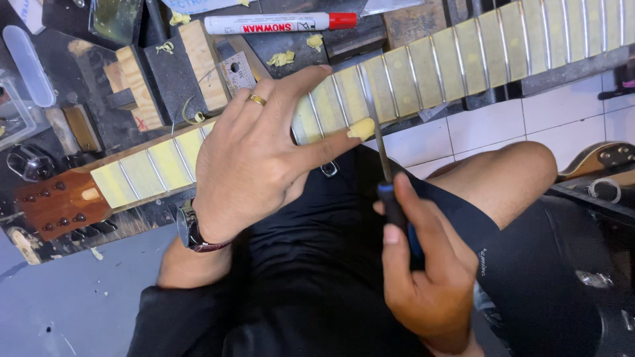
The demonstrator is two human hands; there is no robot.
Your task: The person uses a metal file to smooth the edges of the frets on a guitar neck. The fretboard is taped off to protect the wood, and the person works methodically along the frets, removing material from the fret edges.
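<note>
1. Left hand lies spread flat on the guitar neck, fingers open, pressing down, not wrapped round anything; gold ring on 1 finger, wristwatch at the wrist.
2. Left thumb tip carries a wad of yellow masking tape, touching the fretboard edge.
3. Right hand is closed round the dark handle of a thin file; its metal blade lies across the fretboard along 1 fret, just beside the left index fingertip.
4. Guitar neck runs diagonally from the brown headstock at lower left up to upper right; yellow tape covers the wood between frets, metal frets left bare.
5. Neck rests on wooden blocks on a dark bench.
6. White marker with red cap lies on the bench above the neck, well apart from both hands.
7. Yellow tape scraps are scattered near the blocks.
</note>
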